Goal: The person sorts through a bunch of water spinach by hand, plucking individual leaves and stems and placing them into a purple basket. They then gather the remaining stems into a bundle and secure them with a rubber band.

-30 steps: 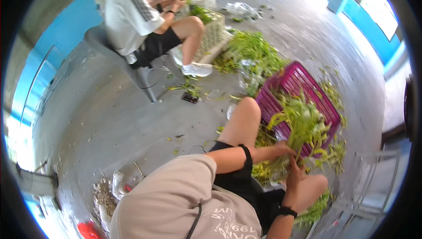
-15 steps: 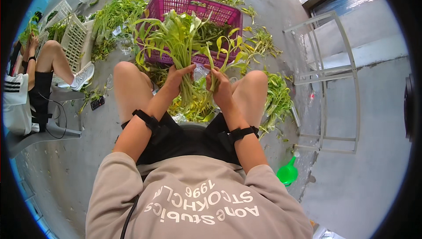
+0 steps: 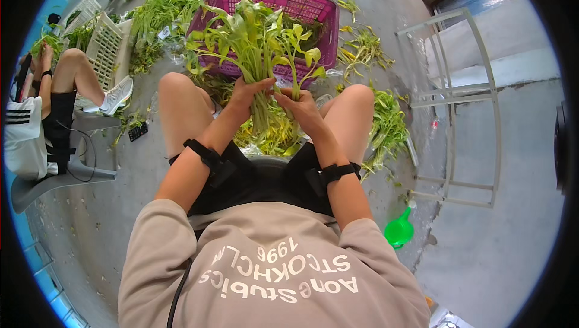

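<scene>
My left hand (image 3: 244, 95) is wrapped round a thick bunch of leafy green stalks (image 3: 250, 29), its leaves fanning upward over the front of a purple plastic crate (image 3: 333, 35). Close beside it, my right hand (image 3: 301, 109) pinches a smaller sprig of leafy stalks (image 3: 294, 53) with some yellowish leaves. The two hands nearly meet, and the lower stems hang below the left hand. Beneath them, between my knees, lies a heap of yellowing greens (image 3: 265, 141).
Greens lie piled at the left (image 3: 163, 17) and beside my right knee (image 3: 386, 126). A pale crate (image 3: 104, 50) stands by a seated co-worker (image 3: 57, 111), whose hands hold greens. At right are a white metal frame (image 3: 449, 95) and a green funnel-shaped object (image 3: 398, 230).
My right hand has moved left, closer to the left hand, bringing its sprig up against the bunch. The view has shifted slightly.
</scene>
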### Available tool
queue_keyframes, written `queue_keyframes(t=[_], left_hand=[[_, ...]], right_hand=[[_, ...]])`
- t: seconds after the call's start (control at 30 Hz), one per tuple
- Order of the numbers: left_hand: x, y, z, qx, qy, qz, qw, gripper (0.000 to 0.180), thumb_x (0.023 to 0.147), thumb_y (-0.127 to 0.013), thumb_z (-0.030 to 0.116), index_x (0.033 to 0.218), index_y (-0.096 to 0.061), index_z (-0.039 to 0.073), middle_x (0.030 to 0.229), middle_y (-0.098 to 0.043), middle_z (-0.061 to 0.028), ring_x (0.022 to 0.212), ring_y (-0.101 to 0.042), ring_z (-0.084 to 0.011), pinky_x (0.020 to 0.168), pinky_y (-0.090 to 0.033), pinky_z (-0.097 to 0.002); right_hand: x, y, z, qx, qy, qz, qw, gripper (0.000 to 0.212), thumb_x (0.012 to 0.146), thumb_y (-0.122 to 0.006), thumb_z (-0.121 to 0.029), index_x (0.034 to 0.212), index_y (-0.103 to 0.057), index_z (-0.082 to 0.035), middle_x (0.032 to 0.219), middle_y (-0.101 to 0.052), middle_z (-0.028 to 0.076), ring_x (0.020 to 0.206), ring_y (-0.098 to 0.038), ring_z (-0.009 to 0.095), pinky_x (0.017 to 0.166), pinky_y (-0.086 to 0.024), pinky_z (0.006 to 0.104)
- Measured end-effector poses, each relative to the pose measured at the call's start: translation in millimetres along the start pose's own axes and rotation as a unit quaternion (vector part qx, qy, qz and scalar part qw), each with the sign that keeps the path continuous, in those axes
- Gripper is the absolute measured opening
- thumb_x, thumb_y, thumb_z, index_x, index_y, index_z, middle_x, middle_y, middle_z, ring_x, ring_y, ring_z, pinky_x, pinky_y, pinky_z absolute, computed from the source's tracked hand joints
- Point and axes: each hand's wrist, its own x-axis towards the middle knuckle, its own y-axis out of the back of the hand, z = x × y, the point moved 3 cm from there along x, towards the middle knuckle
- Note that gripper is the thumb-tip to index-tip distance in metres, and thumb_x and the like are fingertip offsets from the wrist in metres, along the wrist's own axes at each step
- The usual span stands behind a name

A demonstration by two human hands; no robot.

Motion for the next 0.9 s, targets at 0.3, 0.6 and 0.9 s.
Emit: queue_keyframes(t=[0.3,0.6,0.9], left_hand=[[5.9,14.7,21.7,-0.029,-0.066,-0.01,0.997,0.021,0.091,-0.073,0.015,0.107,-0.066,0.004,0.083,-0.062,-0.0025,0.072,-0.06,-0.0138,0.062,-0.049,-0.0309],[13.1,26.8,20.5,-0.068,-0.086,0.038,0.993,0.018,0.09,-0.075,0.012,0.102,-0.065,0.004,0.082,-0.063,-0.0035,0.068,-0.06,-0.0127,0.056,-0.046,-0.0294],[-2.7,6.3,16.7,-0.037,0.014,-0.07,0.997,0.02,0.094,-0.069,0.019,0.109,-0.065,0.006,0.082,-0.065,-0.0034,0.072,-0.063,-0.0137,0.064,-0.05,-0.029]], right_hand=[[-1.5,-3.0,1.1,0.032,-0.069,0.004,0.997,0.024,0.097,-0.067,-0.025,0.099,-0.072,-0.002,0.066,-0.054,-0.005,0.053,-0.04,0.003,0.049,-0.028,0.0225],[6.3,0.9,11.5,0.174,-0.052,0.001,0.983,0.021,0.095,-0.06,-0.013,0.104,-0.068,0.005,0.077,-0.064,0.005,0.049,-0.043,0.007,0.047,-0.032,0.0233],[6.3,3.7,14.7,0.186,-0.047,0.015,0.981,0.021,0.094,-0.057,-0.012,0.104,-0.068,0.003,0.077,-0.064,0.006,0.05,-0.045,0.009,0.048,-0.034,0.0244]])
